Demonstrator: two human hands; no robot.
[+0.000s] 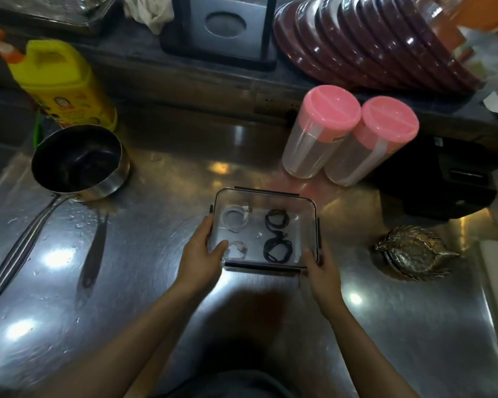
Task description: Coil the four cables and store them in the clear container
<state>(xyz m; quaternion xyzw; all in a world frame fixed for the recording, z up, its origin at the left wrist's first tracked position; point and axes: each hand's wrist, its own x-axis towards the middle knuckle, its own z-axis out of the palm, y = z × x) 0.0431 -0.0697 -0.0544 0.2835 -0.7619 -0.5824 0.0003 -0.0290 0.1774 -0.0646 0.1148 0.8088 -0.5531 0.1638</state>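
The clear container sits on the steel counter in the middle of the head view, with dark clips along its edges. Inside lie two coiled white cables on the left and two coiled black cables on the right, one pair behind the other. My left hand grips the container's near left corner, thumb over the rim. My right hand holds the near right corner, fingers against the side wall.
A steel saucepan with a long handle lies to the left, a yellow bottle behind it. Two pink-lidded jars stand behind the container. A black appliance and a metal leaf dish sit to the right. Stacked maroon plates lean at the back.
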